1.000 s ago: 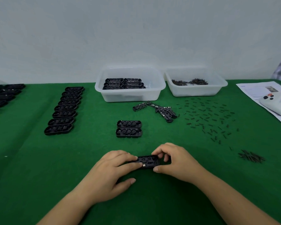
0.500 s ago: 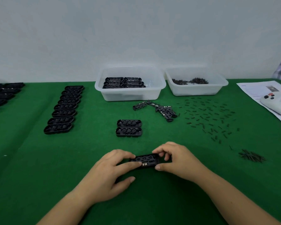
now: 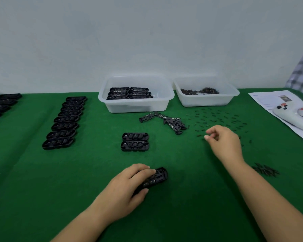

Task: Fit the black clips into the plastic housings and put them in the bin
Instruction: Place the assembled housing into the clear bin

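My left hand [image 3: 128, 186] grips a black plastic housing [image 3: 156, 177] near the front of the green table, fingers over its top and thumb under its near edge. My right hand [image 3: 222, 142] hovers over the scattered small black clips [image 3: 215, 119] at the right, its fingers curled with the tips close together; whether a clip sits between them I cannot tell. Two more housings [image 3: 135, 141] lie side by side in the middle. The left clear bin [image 3: 136, 103] holds several fitted housings.
A row of several empty housings [image 3: 65, 121] runs along the left, with more [image 3: 2, 103] at the far left edge. The right bin [image 3: 206, 100] holds small dark parts. Black frames [image 3: 170, 121] lie below the bins. A clip pile [image 3: 264, 170], a paper sheet and white controllers [image 3: 294, 114] sit right.
My right hand has let go of the housing and moved up and right to the scattered clips. My left hand keeps the housing, now turned at an angle.
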